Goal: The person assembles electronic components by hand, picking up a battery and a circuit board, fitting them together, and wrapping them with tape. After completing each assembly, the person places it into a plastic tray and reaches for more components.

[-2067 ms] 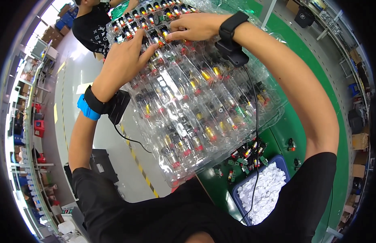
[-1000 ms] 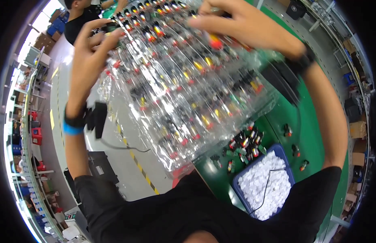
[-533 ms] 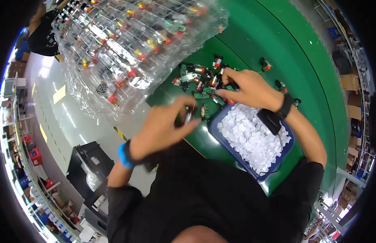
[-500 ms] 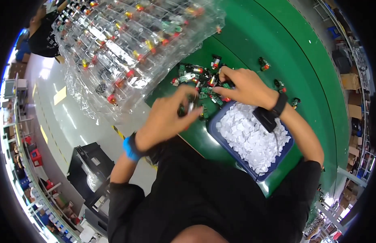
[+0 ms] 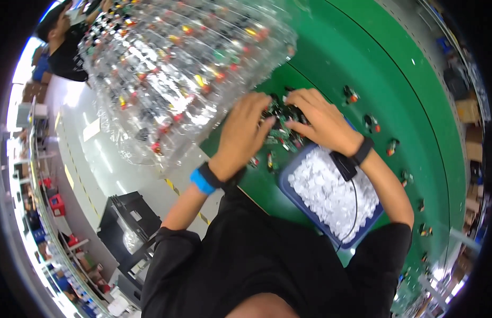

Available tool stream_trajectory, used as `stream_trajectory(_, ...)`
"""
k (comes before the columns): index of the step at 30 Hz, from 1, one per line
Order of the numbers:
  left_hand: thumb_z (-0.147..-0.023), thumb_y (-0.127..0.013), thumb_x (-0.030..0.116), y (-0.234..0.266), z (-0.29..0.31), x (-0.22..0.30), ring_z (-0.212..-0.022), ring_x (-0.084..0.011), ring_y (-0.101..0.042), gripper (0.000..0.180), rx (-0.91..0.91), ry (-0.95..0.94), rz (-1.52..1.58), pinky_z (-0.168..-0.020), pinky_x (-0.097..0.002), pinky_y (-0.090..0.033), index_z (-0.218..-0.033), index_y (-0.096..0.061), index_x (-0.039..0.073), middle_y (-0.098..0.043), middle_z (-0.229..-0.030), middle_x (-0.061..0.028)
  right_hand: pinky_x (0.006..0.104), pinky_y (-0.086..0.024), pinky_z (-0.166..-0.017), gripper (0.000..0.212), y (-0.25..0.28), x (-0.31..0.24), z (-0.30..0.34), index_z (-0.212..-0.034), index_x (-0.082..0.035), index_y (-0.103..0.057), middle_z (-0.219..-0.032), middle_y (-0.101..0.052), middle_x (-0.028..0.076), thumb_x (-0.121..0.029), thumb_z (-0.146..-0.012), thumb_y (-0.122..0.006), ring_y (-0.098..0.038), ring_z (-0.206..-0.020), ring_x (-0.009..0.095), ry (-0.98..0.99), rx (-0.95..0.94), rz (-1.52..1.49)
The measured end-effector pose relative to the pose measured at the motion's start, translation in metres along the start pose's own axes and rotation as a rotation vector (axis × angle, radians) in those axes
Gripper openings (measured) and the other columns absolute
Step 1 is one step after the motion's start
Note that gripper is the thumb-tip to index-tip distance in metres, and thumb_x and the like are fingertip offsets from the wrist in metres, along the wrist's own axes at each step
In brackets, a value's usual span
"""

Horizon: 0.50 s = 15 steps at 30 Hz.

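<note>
A loose pile of small electronic assemblies [image 5: 280, 139], with green boards and red and black pieces, lies on the green table in front of me. At its left side is my left hand [image 5: 243, 130], fingers bent over the parts and thumb held apart. Facing it from the other side, my right hand [image 5: 325, 124] curves over the pile, its thumb and fingers also apart. Both sets of fingertips touch or hover over the parts; the exact contact is partly hidden. Beneath my right wrist stands a blue bin [image 5: 304, 209] filled with small white pieces [image 5: 330, 196].
A large clear plastic tray stack [image 5: 187, 79] holding many such assemblies covers the table's far left. Single assemblies [image 5: 371, 123] form a line along the right of the green table [image 5: 336, 58]. A black open case [image 5: 126, 222] stands at lower left. Another person [image 5: 68, 55] is at upper left.
My left hand has moved forward and right, from the near edge of the pile to its left side. My right hand stays over the pile. The view has shifted slightly.
</note>
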<state>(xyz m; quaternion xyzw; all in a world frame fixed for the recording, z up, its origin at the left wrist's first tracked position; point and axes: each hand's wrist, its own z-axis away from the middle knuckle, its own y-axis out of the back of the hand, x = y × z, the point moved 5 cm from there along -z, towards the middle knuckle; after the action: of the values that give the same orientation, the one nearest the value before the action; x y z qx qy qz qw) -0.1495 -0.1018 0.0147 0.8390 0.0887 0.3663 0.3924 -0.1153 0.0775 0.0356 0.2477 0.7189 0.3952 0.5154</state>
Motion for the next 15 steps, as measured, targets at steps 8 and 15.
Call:
stream_trajectory(8, -0.085, -0.078, 0.011, 0.195, -0.038, 0.067, -0.081, -0.0225, -0.069, 0.017, -0.617, -0.138, 0.752, -0.074, -0.0303, -0.054, -0.095, -0.070, 0.000, -0.071, -0.088, -0.0104, 0.0401, -0.051, -0.085, 0.022, 0.112, -0.098, -0.111, -0.103, -0.002, -0.062, -0.097, -0.066, 0.011, -0.019, -0.091, -0.068, -0.064, -0.093, 0.030, 0.470, -0.065, -0.028)
stream_trajectory(15, -0.097, -0.062, 0.032, 0.275, -0.165, -0.141, -0.082, -0.0297, -0.063, 0.032, -0.010, -0.132, -0.773, -0.080, -0.0410, -0.050, -0.104, -0.062, 0.000, -0.066, -0.091, -0.0137, 0.0402, -0.051, -0.089, 0.029, 0.086, -0.084, -0.340, -0.116, -0.003, -0.064, -0.108, -0.069, 0.013, -0.023, -0.096, -0.059, -0.065, -0.100, 0.030, 0.533, -0.061, 0.168)
